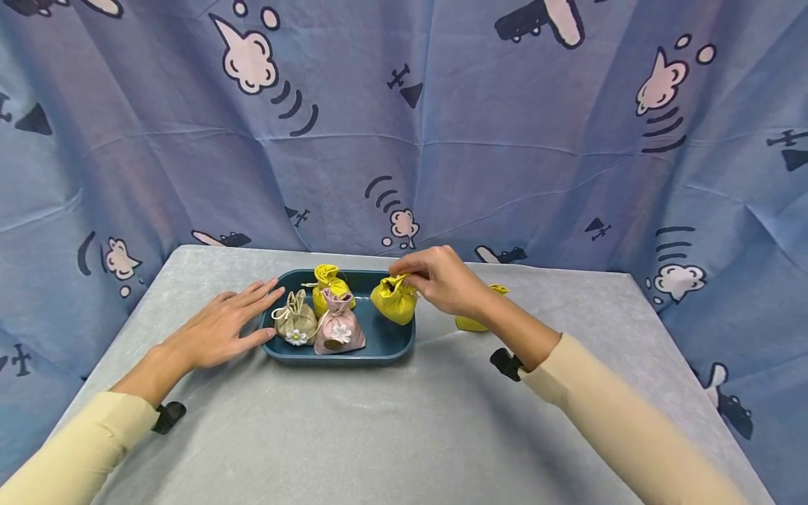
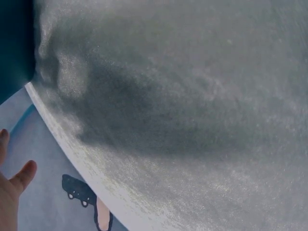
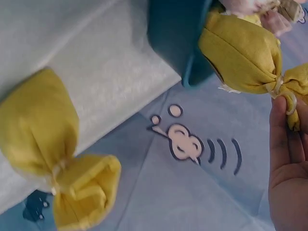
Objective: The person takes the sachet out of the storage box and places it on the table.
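In the head view my right hand (image 1: 445, 280) pinches a yellow drawstring pouch (image 1: 394, 301) by its gathered neck, over the right end of a dark blue tray (image 1: 379, 354). The right wrist view shows the fingers (image 3: 284, 139) at the pouch's tied cord. My left hand (image 1: 221, 326) rests with straight fingers against the tray's left rim. Inside the tray's left half stand a beige pouch (image 1: 295, 319) and a pink pouch (image 1: 339, 326), each with a white flower, and behind them another yellow pouch (image 1: 325, 280).
Right of the tray, a further yellow pouch (image 1: 470, 324) stands on the grey cloth-covered table (image 1: 391, 435), partly hidden by my right arm; it is large in the right wrist view. Behind the table hangs a blue patterned curtain (image 1: 353, 105).
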Motion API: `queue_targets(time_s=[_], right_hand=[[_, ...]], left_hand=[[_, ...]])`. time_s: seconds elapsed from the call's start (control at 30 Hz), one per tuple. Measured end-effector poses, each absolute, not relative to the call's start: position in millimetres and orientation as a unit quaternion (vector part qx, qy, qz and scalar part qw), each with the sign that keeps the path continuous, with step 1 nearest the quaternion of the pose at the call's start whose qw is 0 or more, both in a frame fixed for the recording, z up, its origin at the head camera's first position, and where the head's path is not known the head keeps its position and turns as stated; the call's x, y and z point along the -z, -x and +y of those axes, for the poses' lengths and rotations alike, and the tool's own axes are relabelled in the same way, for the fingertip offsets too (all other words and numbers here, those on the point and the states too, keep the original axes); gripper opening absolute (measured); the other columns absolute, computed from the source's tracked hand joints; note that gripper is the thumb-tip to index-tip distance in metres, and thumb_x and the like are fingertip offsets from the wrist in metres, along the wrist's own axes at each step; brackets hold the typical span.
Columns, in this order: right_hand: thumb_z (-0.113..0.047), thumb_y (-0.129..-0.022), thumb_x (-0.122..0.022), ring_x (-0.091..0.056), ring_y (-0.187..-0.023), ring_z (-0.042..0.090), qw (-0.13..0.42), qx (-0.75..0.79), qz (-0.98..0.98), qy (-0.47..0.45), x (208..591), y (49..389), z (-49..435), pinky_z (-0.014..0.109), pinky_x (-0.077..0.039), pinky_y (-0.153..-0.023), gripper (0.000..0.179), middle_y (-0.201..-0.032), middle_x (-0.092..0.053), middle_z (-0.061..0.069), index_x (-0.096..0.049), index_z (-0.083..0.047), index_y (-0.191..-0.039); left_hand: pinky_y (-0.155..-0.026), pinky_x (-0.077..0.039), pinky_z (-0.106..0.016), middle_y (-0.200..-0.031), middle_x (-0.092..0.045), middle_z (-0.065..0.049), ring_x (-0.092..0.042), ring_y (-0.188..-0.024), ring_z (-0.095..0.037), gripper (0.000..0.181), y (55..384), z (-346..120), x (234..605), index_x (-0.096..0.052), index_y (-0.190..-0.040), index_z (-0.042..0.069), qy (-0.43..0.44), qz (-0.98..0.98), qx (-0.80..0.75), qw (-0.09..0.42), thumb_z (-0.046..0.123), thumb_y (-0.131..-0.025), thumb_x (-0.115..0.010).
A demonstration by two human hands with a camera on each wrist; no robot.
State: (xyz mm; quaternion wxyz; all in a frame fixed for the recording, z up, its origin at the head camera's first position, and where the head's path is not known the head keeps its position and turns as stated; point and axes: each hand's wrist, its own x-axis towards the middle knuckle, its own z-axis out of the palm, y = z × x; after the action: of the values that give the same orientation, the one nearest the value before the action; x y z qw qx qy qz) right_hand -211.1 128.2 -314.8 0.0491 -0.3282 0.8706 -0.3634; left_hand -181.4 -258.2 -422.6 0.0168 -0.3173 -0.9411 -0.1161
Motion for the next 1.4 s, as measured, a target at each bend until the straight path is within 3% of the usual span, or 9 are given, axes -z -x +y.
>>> queue_targets(time_s=[0.5, 1.4], right_hand=[[0.013, -0.09, -0.063, -0.07, -0.103, 0.024, 0.008, 0.367, 0.876, 0.312, 278, 213, 153, 0.034, -0.057, -0.086, 0.027, -0.11, -0.073, 0.014, -0.074, 0.002, -0.112], [0.011, -0.09, -0.065, -0.072, -0.095, 0.024, 0.011, 0.364, 0.9, 0.242, 326, 217, 187, 0.035, -0.058, -0.079, 0.025, -0.108, -0.074, 0.014, -0.074, 0.002, -0.11]], left_hand=[[-0.103, -0.033, -0.063, -0.161, -0.029, -0.016, -0.032, -0.144, -0.04, 0.069, 181, -258, 422, -0.034, -0.156, 0.009, 0.324, -0.939, 0.115, 0.024, 0.044, -0.1, -0.054], [-0.103, -0.033, -0.062, -0.161, -0.028, -0.014, -0.031, -0.144, -0.04, 0.069, 181, -257, 424, -0.032, -0.157, 0.011, 0.319, -0.94, 0.119, 0.022, 0.044, -0.101, -0.054]])
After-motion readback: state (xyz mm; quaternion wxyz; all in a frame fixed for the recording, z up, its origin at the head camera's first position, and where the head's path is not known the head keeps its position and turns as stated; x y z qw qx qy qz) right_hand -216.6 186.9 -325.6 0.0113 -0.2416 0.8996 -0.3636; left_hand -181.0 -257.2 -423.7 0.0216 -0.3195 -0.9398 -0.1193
